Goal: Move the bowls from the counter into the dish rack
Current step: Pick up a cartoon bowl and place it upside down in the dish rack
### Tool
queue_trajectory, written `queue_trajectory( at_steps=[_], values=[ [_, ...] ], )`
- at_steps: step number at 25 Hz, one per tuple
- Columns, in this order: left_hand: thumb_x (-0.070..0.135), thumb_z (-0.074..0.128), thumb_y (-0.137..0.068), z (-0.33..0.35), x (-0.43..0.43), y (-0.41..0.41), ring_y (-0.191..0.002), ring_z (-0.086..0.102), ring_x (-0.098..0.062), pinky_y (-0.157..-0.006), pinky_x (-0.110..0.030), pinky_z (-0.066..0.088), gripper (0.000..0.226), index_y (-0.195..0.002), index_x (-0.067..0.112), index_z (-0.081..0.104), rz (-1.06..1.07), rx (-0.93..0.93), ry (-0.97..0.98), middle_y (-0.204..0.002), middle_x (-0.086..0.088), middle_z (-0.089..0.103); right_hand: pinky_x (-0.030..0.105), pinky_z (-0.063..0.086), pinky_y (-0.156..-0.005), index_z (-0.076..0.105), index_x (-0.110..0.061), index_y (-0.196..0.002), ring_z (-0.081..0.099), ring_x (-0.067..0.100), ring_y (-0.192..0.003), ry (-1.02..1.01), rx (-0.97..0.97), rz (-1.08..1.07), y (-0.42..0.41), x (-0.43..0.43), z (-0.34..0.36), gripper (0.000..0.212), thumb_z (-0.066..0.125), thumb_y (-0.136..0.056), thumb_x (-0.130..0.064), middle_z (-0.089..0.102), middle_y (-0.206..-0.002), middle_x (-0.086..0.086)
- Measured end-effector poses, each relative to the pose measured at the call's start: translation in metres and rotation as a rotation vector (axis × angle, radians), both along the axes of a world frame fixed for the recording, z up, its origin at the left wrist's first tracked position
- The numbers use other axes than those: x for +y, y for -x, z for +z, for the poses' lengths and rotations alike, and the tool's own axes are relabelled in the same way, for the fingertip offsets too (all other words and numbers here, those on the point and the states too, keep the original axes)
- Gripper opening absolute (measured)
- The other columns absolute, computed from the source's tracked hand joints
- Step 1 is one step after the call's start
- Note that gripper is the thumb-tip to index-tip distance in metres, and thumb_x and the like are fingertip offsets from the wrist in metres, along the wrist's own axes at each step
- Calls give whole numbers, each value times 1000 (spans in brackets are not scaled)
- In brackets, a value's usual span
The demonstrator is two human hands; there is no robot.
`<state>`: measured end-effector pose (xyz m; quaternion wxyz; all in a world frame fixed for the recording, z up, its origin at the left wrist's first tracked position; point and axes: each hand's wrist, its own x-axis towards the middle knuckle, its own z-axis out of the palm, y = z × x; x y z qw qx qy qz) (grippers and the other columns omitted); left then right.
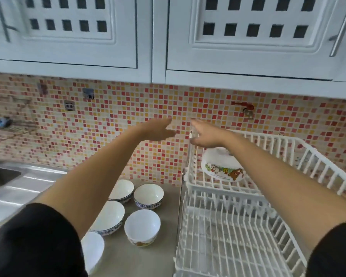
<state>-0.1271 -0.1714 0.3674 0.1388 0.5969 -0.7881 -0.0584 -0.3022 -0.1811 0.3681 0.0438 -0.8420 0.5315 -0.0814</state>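
Several white bowls stand upright on the grey counter [164, 198] left of the rack: two at the back [123, 188] [148, 194], a larger one [110, 215], one with a cartoon print [142, 225], and one half hidden under my left sleeve [93, 248]. A cartoon-printed bowl [221, 166] lies upside down in the upper tier of the white two-tier dish rack [218, 226]. My left hand [158, 129] and my right hand [205, 135] are raised before the tiled wall, fingers apart, holding nothing. The right hand hovers above the rack's back left corner.
A steel sink and drainboard [18, 182] lie at the left. White wall cabinets [158, 47] hang overhead. A red tap [248, 110] juts from the mosaic backsplash above the rack. The rack's lower tier [228, 246] holds nothing.
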Motion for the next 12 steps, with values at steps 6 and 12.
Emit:
queue_trajectory(
  at_steps=[6, 12],
  values=[
    [30, 43, -98, -73, 25, -146, -138, 37, -33, -112, -41, 31, 52, -143, 6, 35, 314, -54, -89, -150, -14, 39, 35, 47, -89, 42, -4, -135, 55, 29, -112, -149, -47, 119, -168, 8, -64, 49, 47, -94, -31, 51, -135, 16],
    [34, 45, -96, -236, 58, -236, -136, 40, -34, -108, -36, 34, 60, -141, -3, 34, 489, -107, -415, -146, -22, 41, 37, 43, -99, 39, 0, -137, 47, 35, -126, -417, 62, -41, -242, 13, -239, 64, 45, -91, -44, 44, -142, 18]
  ],
)
